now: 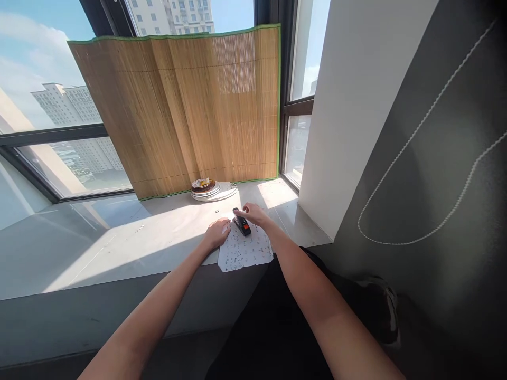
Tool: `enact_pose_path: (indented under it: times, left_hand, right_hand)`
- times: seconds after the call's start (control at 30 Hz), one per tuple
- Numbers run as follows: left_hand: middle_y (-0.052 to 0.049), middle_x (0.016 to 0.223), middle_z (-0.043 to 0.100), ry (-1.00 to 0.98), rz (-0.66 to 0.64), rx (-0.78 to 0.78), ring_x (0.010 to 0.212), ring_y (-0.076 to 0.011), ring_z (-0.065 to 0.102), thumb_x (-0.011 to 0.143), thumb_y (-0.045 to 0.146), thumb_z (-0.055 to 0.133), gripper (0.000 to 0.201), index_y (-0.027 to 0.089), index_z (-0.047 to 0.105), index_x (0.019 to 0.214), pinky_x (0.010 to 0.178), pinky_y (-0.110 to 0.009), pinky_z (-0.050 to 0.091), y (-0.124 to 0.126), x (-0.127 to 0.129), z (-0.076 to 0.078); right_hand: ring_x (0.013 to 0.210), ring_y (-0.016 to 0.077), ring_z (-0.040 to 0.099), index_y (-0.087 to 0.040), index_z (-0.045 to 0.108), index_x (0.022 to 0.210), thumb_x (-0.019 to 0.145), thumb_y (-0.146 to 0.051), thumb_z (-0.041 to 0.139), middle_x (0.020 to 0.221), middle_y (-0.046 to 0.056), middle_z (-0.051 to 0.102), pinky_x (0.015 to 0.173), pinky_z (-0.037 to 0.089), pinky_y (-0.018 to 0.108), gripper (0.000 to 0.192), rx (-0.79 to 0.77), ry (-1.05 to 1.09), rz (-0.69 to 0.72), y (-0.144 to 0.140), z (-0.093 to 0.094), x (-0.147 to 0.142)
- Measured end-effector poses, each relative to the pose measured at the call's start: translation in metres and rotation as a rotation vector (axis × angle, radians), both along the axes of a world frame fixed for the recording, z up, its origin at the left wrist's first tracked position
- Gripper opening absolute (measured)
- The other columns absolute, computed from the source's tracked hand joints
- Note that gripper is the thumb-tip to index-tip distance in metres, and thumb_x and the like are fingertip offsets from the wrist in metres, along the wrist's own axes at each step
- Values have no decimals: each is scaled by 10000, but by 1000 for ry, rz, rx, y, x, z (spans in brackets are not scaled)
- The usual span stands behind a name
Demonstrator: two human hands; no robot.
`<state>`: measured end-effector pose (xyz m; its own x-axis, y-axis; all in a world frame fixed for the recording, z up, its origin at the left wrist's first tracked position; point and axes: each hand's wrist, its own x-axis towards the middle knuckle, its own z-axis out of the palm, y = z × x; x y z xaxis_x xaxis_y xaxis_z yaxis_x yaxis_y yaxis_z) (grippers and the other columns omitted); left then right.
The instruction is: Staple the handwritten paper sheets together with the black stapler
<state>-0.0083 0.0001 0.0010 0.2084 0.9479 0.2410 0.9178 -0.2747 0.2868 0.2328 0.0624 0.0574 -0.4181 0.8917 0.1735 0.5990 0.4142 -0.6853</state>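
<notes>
Currently, a black stapler with an orange patch (242, 225) is held at the top edge of a printed paper sheet (245, 249) by the right hand (253, 213), whose fingers are curled over the stapler's rear end. The left hand (217, 232) is laid flat, fingers extended, on the sheet's upper left corner, at about 9 o'clock from the stapler. The sheet lies on the grey window sill (119, 237), its lower edge projecting slightly over the sill's front lip.

Hazards to be noted: the left fingertips are just beside the stapler's mouth, so a pinch is judged possible if the stapler is pressed while the fingers creep inward. If the flat hand is lifted, the overhanging sheet may slide off the sill. Whether the sheet is seated fully in the stapler's throat cannot be told; a shallow seat may tear the margin.

A stack of plates (208, 189) stands at 12 o'clock, before a bamboo mat (186, 105), well apart from the hands
</notes>
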Motion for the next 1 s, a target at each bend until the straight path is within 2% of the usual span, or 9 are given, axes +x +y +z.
enact_pose_path:
  times: [0.13, 0.23, 0.33, 0.43, 0.53, 0.67, 0.8, 0.9, 1.0]
  left_hand:
    - [-156, 1577, 674, -20, -21, -6, 1484, -381, 609, 1038, 490, 569, 530, 206, 707, 1463, 1262, -557, 463, 2, -2, 1]
    - [-183, 1564, 673, -81, -24, -22, 1472, -398, 616, 1008, 581, 622, 589, 185, 708, 1436, 1241, -551, 482, 4, -3, 1]
    - [-190, 1551, 678, -140, 0, -34, 1456, -403, 624, 976, 625, 661, 643, 188, 689, 1447, 1226, -548, 488, 4, -3, 0]
    - [-168, 1537, 692, -159, -2, -45, 1442, -409, 630, 933, 649, 708, 669, 216, 691, 1443, 1221, -551, 485, 3, -3, 2]
    - [-134, 1495, 720, -165, -72, -58, 1409, -396, 648, 907, 668, 727, 646, 240, 727, 1391, 1214, -536, 495, 2, -4, 5]
    - [-135, 1469, 730, -154, -58, -35, 1480, -430, 587, 845, 679, 791, 624, 245, 781, 1293, 1243, -559, 477, 4, -4, 8]
    - [-131, 1467, 734, -144, -45, -33, 1451, -420, 610, 842, 661, 802, 610, 240, 786, 1283, 1243, -558, 483, 6, -4, 7]
    - [-135, 1485, 723, -141, -41, -42, 1429, -406, 628, 856, 651, 792, 611, 228, 779, 1298, 1236, -539, 494, 5, -4, 6]
    - [-126, 1494, 717, -136, -44, -58, 1440, -406, 621, 862, 659, 783, 595, 234, 785, 1278, 1229, -529, 504, 4, -4, 7]
  right_hand:
    - [993, 244, 698, -198, 680, 1080, 891, -564, 879, 1120, 95, 753, 757, 484, 292, 457, 13, -80, 116, -8, -1, -3]
    - [1033, 268, 712, -191, 720, 1105, 933, -452, 845, 1141, 111, 773, 789, 495, 296, 336, 62, -144, 70, -11, -2, -11]
    - [1127, 285, 727, -184, 773, 1201, 987, -282, 742, 1226, 123, 798, 862, 523, 294, 237, 21, -124, 28, -10, 0, -13]
    - [1224, 286, 719, -210, 802, 1301, 989, -180, 697, 1318, 99, 805, 971, 535, 293, 331, -8, -46, 37, -6, 1, -7]
    - [1276, 292, 709, -234, 816, 1349, 964, -111, 686, 1343, 75, 811, 1045, 537, 311, 424, -8, 2, 72, -2, 0, 2]
    - [1269, 305, 726, -232, 840, 1334, 948, -82, 676, 1323, 73, 823, 1060, 547, 332, 446, 16, 3, 169, -2, -2, 6]
    - [1270, 287, 723, -229, 839, 1335, 950, -137, 738, 1331, 83, 818, 1061, 535, 312, 408, 25, 3, 184, -6, 0, 5]
    - [1164, 248, 741, -228, 857, 1272, 985, -343, 773, 1285, 83, 824, 1016, 539, 288, 320, 64, 140, 92, -4, 5, 6]
    - [888, 214, 733, -181, 881, 982, 1072, -418, 569, 912, 82, 806, 852, 544, 276, 402, 44, 297, -215, 2, 6, 13]
